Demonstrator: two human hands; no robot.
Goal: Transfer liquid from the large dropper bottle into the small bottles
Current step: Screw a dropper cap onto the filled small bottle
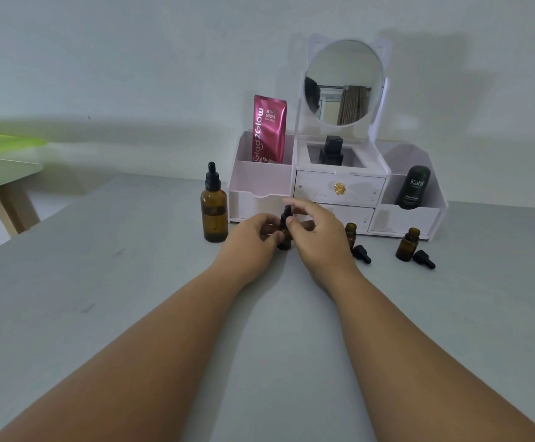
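The large amber dropper bottle (214, 210) stands upright on the grey table, capped with its black dropper, left of my hands. My left hand (253, 237) grips the body of a small amber bottle (284, 232) standing on the table. My right hand (314, 231) pinches that bottle's black dropper cap (287, 211). Two more small amber bottles stand uncapped to the right, one (350, 234) just past my right hand and one (407, 245) further right. A black dropper cap lies beside each, the first (361, 253) and the second (423, 259).
A white cosmetic organiser (339, 189) with drawers and a round mirror (342, 81) stands against the wall behind the bottles. It holds a pink serum sachet (269, 129), a black bottle (331, 151) and a dark green tube (413, 186). A wooden-legged table (4, 186) stands far left.
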